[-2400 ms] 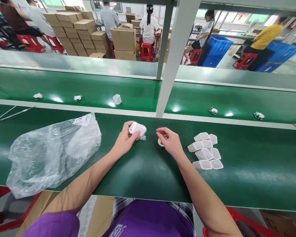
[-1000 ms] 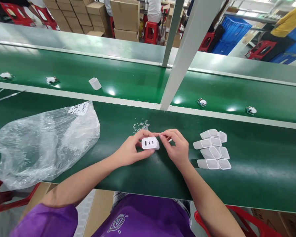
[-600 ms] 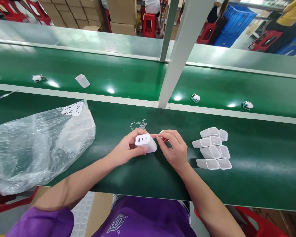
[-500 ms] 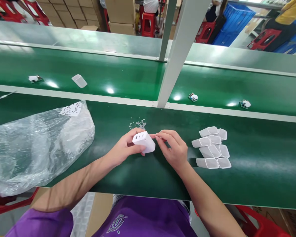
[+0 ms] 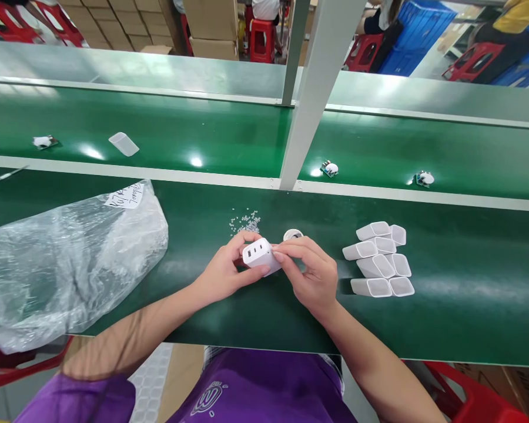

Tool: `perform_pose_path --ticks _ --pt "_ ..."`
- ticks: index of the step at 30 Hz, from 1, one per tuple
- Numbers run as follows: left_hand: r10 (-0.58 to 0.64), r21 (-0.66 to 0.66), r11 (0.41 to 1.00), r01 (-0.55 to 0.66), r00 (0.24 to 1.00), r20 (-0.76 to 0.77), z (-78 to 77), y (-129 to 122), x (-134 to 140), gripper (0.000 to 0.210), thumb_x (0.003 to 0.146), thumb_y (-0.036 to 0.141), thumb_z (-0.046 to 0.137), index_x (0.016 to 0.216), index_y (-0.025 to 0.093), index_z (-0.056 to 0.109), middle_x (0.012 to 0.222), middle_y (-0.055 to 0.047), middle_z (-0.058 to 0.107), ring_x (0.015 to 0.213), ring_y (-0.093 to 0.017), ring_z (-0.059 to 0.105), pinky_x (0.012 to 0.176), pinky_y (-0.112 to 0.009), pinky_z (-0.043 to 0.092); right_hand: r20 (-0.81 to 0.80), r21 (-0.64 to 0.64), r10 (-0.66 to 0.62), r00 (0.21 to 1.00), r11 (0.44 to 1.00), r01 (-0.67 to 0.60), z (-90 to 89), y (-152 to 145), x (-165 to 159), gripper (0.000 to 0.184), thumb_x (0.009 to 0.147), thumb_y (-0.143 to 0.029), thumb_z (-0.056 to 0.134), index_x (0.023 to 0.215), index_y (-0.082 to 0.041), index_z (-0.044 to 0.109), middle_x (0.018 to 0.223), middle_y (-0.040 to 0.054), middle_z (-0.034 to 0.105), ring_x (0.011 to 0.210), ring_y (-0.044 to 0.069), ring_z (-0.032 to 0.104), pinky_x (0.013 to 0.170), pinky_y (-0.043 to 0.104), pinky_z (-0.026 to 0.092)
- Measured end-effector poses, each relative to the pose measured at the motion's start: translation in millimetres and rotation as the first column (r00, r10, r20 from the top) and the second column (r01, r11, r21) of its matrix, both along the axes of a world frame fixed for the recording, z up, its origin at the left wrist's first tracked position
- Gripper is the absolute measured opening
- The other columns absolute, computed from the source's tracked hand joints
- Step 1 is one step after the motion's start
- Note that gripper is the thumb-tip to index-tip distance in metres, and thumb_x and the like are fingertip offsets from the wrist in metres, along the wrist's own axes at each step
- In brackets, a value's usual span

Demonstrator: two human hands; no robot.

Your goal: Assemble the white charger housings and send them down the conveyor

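Note:
My left hand [image 5: 224,271] is closed around a white charger housing [image 5: 258,252], its port face with several slots tilted up towards me. The thumb lies along the near side and the fingers behind. My right hand [image 5: 314,275] pinches at the housing's right edge, close to a small dark hole beside the ports. Whatever sits between those fingertips is too small to make out. Just behind the right hand lies a round white object [image 5: 293,234], partly hidden. Tiny clear pieces [image 5: 247,222] are scattered on the green worktop [image 5: 229,320] beyond the left hand.
White open-ended sleeves [image 5: 379,286] stand grouped at the right. A large clear plastic bag [image 5: 74,258] covers the left side. Behind a pale rail, a green conveyor [image 5: 229,141] carries small circuit boards [image 5: 330,168] and one sleeve [image 5: 123,144]. A post [image 5: 311,94] rises centrally.
My right hand's fingertips have come onto the housing's edge, and the round white object now shows behind them. The housing has turned slightly. Items on the conveyor have shifted left.

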State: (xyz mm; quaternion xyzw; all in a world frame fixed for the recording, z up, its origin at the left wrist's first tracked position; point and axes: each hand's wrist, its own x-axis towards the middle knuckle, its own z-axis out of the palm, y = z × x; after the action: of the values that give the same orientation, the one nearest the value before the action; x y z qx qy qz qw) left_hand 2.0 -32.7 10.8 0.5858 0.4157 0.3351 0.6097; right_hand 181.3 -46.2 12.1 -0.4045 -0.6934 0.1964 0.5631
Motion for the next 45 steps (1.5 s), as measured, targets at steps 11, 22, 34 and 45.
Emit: perform_pose_path --ticks 11,22,34,45 --pt "0.081 0.094 0.994 -0.059 0.967 -0.243 0.9 -5.0 2.0 0.040 0.074 0.040 0.074 0.103 0.022 0.053 0.075 0.004 0.072 0.061 -0.012 0.061 0.058 -0.021 0.046 0.130 0.229 -0.101 0.986 0.971 0.069 -4.4 -1.7 -3.7 0.021 0.083 -0.004 0.066 0.094 -0.022 0.069 0.086 0.0034 0.074 0.077 0.015 0.071 0.067 0.028 0.060" --pt "0.116 0.207 0.978 -0.036 0.916 -0.385 6.1 -5.8 1.5 0.036 0.075 0.044 0.071 0.100 0.024 0.055 0.089 0.004 0.076 0.063 -0.012 0.066 0.056 -0.021 0.048 0.189 0.285 -0.145 0.971 0.955 0.087 -6.1 -1.6 -4.8 0.017 0.081 -0.004 0.067 0.090 -0.018 0.069 0.081 0.0038 0.072 0.071 0.014 0.067 0.066 0.026 0.058" --pt "0.117 0.234 0.972 -0.003 0.873 -0.474 8.4 0.8 -5.3 0.036 0.079 0.047 0.066 0.104 0.023 0.056 0.089 0.001 0.071 0.066 -0.014 0.066 0.058 -0.023 0.050 0.387 0.366 -0.139 0.912 0.931 -0.014 -13.7 -2.2 -2.7 0.032 0.084 0.000 0.061 0.114 -0.007 0.066 0.095 0.0135 0.072 0.089 0.021 0.069 0.080 0.031 0.061" --pt "-0.089 0.019 0.996 0.092 0.987 -0.132 5.3 -0.6 -6.7 0.035 0.089 0.046 0.051 0.112 0.020 0.051 0.092 -0.003 0.063 0.063 -0.014 0.063 0.053 -0.025 0.055 -0.143 -0.255 0.207 0.968 0.937 -0.238 -4.3 3.0 -1.3 0.018 0.089 -0.017 0.063 0.101 -0.025 0.074 0.084 0.0003 0.071 0.075 0.012 0.064 0.072 0.027 0.056"
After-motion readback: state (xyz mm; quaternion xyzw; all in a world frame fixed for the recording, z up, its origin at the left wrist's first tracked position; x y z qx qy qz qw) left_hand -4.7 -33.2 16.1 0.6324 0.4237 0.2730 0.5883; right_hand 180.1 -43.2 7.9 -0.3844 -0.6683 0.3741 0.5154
